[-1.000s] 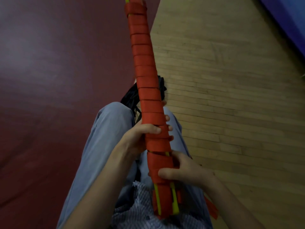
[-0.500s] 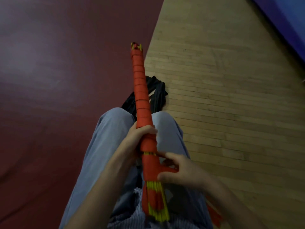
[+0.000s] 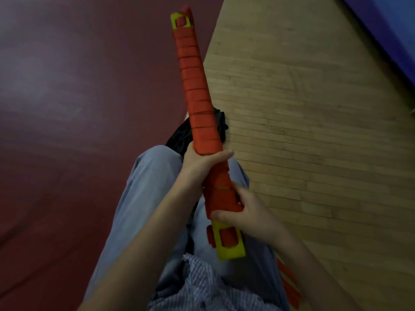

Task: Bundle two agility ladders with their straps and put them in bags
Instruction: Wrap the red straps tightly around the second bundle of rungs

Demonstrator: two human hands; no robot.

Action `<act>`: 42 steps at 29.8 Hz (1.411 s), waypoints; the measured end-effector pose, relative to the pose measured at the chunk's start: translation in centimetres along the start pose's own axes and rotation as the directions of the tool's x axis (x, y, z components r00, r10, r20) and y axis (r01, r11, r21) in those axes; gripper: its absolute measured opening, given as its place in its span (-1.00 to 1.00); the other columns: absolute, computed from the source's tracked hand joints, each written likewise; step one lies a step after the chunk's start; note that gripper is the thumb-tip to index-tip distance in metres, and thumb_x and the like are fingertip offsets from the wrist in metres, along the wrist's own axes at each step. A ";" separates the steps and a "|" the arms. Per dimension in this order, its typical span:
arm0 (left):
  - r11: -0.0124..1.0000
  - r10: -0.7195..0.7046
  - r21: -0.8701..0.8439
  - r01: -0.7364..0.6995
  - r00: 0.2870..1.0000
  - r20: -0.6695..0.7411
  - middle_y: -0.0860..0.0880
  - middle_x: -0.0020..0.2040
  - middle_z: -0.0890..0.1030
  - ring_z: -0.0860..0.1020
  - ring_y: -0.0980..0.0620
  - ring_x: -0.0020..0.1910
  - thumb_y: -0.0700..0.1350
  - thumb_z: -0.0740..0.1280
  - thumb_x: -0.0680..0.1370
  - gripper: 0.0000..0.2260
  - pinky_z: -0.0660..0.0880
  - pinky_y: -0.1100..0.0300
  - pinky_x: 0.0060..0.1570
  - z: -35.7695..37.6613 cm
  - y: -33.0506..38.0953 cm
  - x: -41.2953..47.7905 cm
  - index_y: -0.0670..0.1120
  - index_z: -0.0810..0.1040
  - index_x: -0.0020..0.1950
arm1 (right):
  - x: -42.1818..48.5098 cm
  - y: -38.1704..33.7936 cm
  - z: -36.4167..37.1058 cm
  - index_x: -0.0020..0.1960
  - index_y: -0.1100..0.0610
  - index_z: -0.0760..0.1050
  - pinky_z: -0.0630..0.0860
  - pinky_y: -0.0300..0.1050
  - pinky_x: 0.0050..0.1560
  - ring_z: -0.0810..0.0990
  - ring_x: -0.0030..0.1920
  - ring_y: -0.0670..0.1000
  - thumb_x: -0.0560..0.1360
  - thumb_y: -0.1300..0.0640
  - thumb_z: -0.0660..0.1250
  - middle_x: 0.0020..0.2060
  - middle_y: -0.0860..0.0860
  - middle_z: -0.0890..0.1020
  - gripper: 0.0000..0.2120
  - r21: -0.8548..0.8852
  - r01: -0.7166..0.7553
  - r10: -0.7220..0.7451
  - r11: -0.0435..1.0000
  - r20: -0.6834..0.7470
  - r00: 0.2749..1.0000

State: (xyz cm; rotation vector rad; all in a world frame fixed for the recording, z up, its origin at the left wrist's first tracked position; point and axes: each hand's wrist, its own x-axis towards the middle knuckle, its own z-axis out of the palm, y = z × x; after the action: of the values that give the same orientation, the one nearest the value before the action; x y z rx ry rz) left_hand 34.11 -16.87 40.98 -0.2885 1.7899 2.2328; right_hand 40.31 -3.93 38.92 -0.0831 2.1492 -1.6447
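Note:
A long bundled agility ladder (image 3: 197,90), yellow rungs wound tightly in red strap, points up and away from my lap. My left hand (image 3: 199,161) grips the bundle around its middle. My right hand (image 3: 244,212) holds the lower part, thumb laid across the red wrap just above the bare yellow rung end (image 3: 229,243). A loose tail of red strap (image 3: 289,286) hangs down past my right forearm. A black bag (image 3: 179,138) lies crumpled on the floor beyond my knees, partly hidden by the bundle.
I sit with my legs (image 3: 143,198) in light blue trousers stretched forward. Dark red flooring (image 3: 78,97) lies to the left, pale wooden floorboards (image 3: 303,108) to the right. A blue mat edge (image 3: 390,32) crosses the top right corner.
The bundle has turned in my hands, so the flat yellow rung faces show at both ends. My left hand has slid up the bundle; my right hand still holds the lower part.

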 end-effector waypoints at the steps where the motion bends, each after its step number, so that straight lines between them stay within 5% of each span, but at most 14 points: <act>1: 1.000 0.022 -0.001 -0.022 0.999 -0.046 -0.07 -0.21 0.51 0.53 0.02 -0.28 -0.30 0.44 0.39 -0.74 0.55 0.20 -0.33 0.2 -0.1 -0.1 -0.08 0.42 -0.06 | 0.0 0.0 0.0 0.02 -0.22 0.46 0.58 -0.13 -0.03 0.64 -0.08 -0.16 0.20 -0.09 0.51 -0.11 -0.18 0.65 -0.57 0.006 0.012 -0.012 1.000 0.014 1.000; 6: 0.957 -0.060 -0.277 0.088 0.992 0.107 -0.05 -0.34 0.56 0.54 0.07 -0.41 -0.20 0.42 0.26 -0.73 0.52 0.27 -0.43 -0.2 0.0 -0.6 -0.14 0.49 -0.07 | -0.9 -0.1 -1.0 0.18 -0.08 0.36 0.53 -0.30 -0.11 0.64 -0.03 -0.17 -0.03 -0.34 0.54 -0.07 -0.16 0.67 -0.14 0.299 -0.116 0.005 0.947 0.347 0.938; 10: 0.886 0.004 -0.448 0.121 0.964 0.267 -0.03 -0.33 0.57 0.56 0.10 -0.38 -0.11 0.39 0.11 -0.59 0.53 0.26 -0.38 -0.1 -0.6 -0.2 -0.14 0.51 -0.06 | -1.1 0.0 -1.0 0.21 0.13 0.35 0.56 -0.26 -0.20 0.66 -0.12 -0.07 0.15 -0.21 0.54 -0.09 0.05 0.69 -0.22 0.501 -0.179 -0.081 0.847 0.453 0.888; 13: 0.861 0.074 -0.493 0.124 0.928 0.364 -0.01 -0.31 0.58 0.56 0.12 -0.36 -0.15 0.36 0.14 -0.67 0.54 0.24 -0.32 -0.1 -0.8 0.1 -0.12 0.57 -0.11 | -1.0 0.4 -0.9 0.14 0.13 0.42 0.54 -0.26 -0.20 0.65 -0.16 -0.10 0.05 -0.18 0.58 -0.16 -0.01 0.70 -0.22 0.440 -0.188 -0.015 0.878 0.418 0.908; 16: 0.881 0.120 -0.460 0.111 0.889 0.443 0.01 -0.19 0.61 0.60 0.10 -0.27 -0.20 0.35 0.19 -0.60 0.58 0.18 -0.20 -0.7 0.2 0.0 -0.04 0.55 0.03 | -1.2 0.3 -0.9 0.06 0.01 0.47 0.52 -0.32 -0.22 0.64 -0.20 -0.18 0.11 0.01 0.47 -0.22 -0.11 0.69 -0.47 0.402 -0.134 0.010 0.906 0.295 0.955; 18: 0.977 0.048 -0.210 0.037 0.921 0.387 0.00 -0.13 0.60 0.62 0.08 -0.20 -0.27 0.39 0.26 -0.58 0.59 0.19 -0.19 -0.9 1.2 -0.2 -0.04 0.47 0.08 | -1.0 0.1 -1.0 0.06 -0.07 0.47 0.51 -0.36 -0.22 0.64 -0.19 -0.21 0.22 0.09 0.47 -0.18 -0.13 0.68 -0.57 0.316 -0.083 0.014 0.945 0.215 0.977; 21: 0.996 0.033 0.079 -0.043 0.992 0.124 -0.04 -0.21 0.50 0.53 0.06 -0.25 -0.36 0.44 0.36 -0.67 0.53 0.29 -0.32 0.6 1.0 -0.6 -0.13 0.42 0.02 | -0.2 0.7 -0.9 0.05 -0.15 0.45 0.51 -0.33 -0.16 0.63 -0.16 -0.21 0.33 0.13 0.49 -0.06 -0.07 0.64 -0.62 0.118 -0.029 0.023 0.993 0.052 0.998; 24: 0.999 0.033 -0.015 -0.034 0.998 -0.062 -0.06 -0.24 0.47 0.49 0.04 -0.32 -0.41 0.40 0.37 -0.70 0.51 0.28 -0.42 1.5 0.0 -0.8 -0.15 0.40 -0.03 | -0.1 1.1 -0.7 0.01 -0.23 0.47 0.51 -0.26 -0.09 0.62 -0.07 -0.20 0.20 -0.10 0.51 -0.08 -0.13 0.63 -0.58 0.048 -0.005 0.005 0.999 0.001 1.000; 28: 0.974 -0.074 -0.210 0.083 0.996 0.048 -0.04 -0.30 0.57 0.55 0.04 -0.32 -0.36 0.38 0.25 -0.71 0.55 0.19 -0.34 -0.1 -0.2 -0.9 -0.11 0.49 -0.09 | -0.6 0.5 -2.0 0.01 -0.13 0.50 0.52 -0.32 -0.14 0.63 -0.09 -0.21 -0.06 -0.40 0.49 -0.15 -0.22 0.68 -0.30 0.133 -0.076 0.039 0.988 0.264 0.964; 31: 0.937 -0.071 -0.320 0.138 0.974 0.215 0.00 -0.32 0.61 0.59 0.07 -0.33 -0.30 0.34 0.19 -0.66 0.58 0.18 -0.30 -0.8 -0.8 -1.9 -0.09 0.51 -0.06 | -0.8 0.1 -1.9 0.03 -0.05 0.47 0.51 -0.34 -0.15 0.64 -0.11 -0.21 0.04 -0.18 0.53 -0.19 -0.23 0.68 -0.40 0.138 -0.103 0.044 0.985 0.376 0.925; 34: 0.965 -0.067 -0.229 0.128 0.964 0.257 0.01 -0.22 0.66 0.64 0.07 -0.22 -0.27 0.36 0.24 -0.65 0.61 0.15 -0.25 -2.5 -0.3 -1.9 -0.09 0.52 0.00 | -0.9 -0.1 -0.8 0.06 -0.10 0.47 0.53 -0.27 -0.13 0.64 -0.11 -0.18 0.15 -0.11 0.44 -0.17 -0.22 0.67 -0.52 0.116 -0.055 0.021 0.992 0.275 0.961; 37: 0.994 -0.108 0.040 0.105 0.991 0.074 -0.07 -0.10 0.60 0.61 0.02 -0.16 -0.24 0.48 0.34 -0.63 0.58 0.22 -0.28 -2.7 0.0 -1.8 -0.14 0.46 0.09 | -1.2 -0.2 0.1 0.01 -0.21 0.47 0.59 -0.09 -0.07 0.65 -0.13 -0.13 0.20 -0.15 0.45 -0.16 -0.12 0.66 -0.60 -0.087 -0.009 0.018 0.996 0.104 0.994; 40: 0.997 -0.014 0.068 0.030 0.973 -0.230 -0.05 -0.23 0.52 0.51 0.05 -0.28 -0.29 0.48 0.35 -0.73 0.52 0.24 -0.35 -1.1 -1.3 -1.9 -0.11 0.43 -0.10 | -1.4 -0.1 1.3 0.02 -0.20 0.43 0.58 -0.06 -0.03 0.63 -0.13 -0.12 0.32 -0.10 0.45 -0.16 -0.10 0.64 -0.67 -0.240 0.027 -0.015 0.970 0.052 0.999; 42: 1.000 -0.004 0.015 0.009 0.953 -0.304 -0.02 -0.23 0.50 0.50 0.07 -0.30 -0.34 0.44 0.35 -0.69 0.50 0.23 -0.35 -1.2 -1.7 -2.3 -0.03 0.39 -0.16 | -1.5 -0.5 2.0 0.05 -0.19 0.40 0.56 -0.11 -0.02 0.62 -0.10 -0.12 0.36 -0.09 0.45 -0.12 -0.11 0.63 -0.67 -0.267 0.027 -0.005 0.963 0.085 0.996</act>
State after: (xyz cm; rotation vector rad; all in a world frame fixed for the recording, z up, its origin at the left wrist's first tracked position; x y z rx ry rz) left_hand 36.79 -17.85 39.91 -0.6663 1.9492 2.2672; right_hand 42.26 -5.42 39.45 -0.2462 2.2986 -1.3234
